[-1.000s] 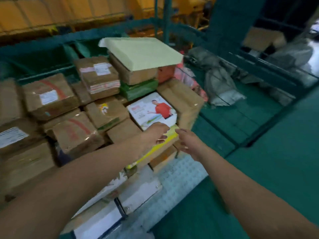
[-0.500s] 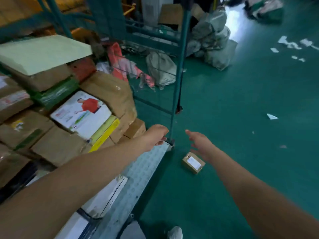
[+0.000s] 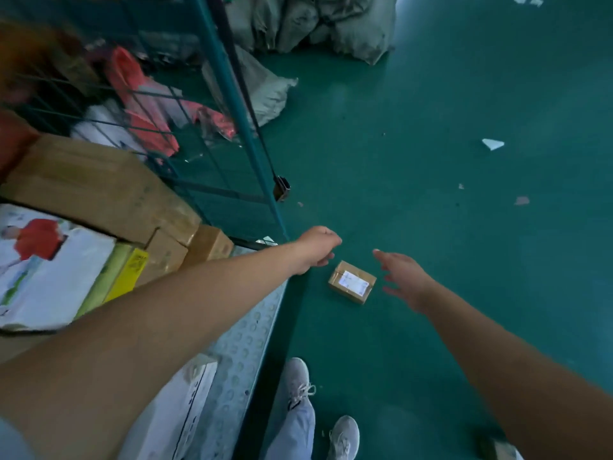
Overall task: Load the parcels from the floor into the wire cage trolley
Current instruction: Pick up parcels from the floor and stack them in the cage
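A small brown cardboard parcel (image 3: 352,282) with a white label lies on the green floor, just right of the trolley's base. My left hand (image 3: 316,250) hovers to its upper left, fingers curled and holding nothing. My right hand (image 3: 403,278) reaches in from the right with fingers spread, close beside the parcel but not touching it. The wire cage trolley (image 3: 232,104) stands at the left, its teal corner post rising up the frame. It holds stacked cardboard boxes (image 3: 89,187) and a white printed box (image 3: 49,270).
Grey sacks (image 3: 318,24) are piled on the floor at the top, and one more leans by the cage. Scraps of paper (image 3: 493,144) lie scattered to the right. My feet in white shoes (image 3: 300,383) stand below the parcel, beside the trolley's studded metal base (image 3: 245,343).
My view has swung away from the loaded stack, right and down to the floor. Both hands have left the boxes and come down on either side of the small parcel.
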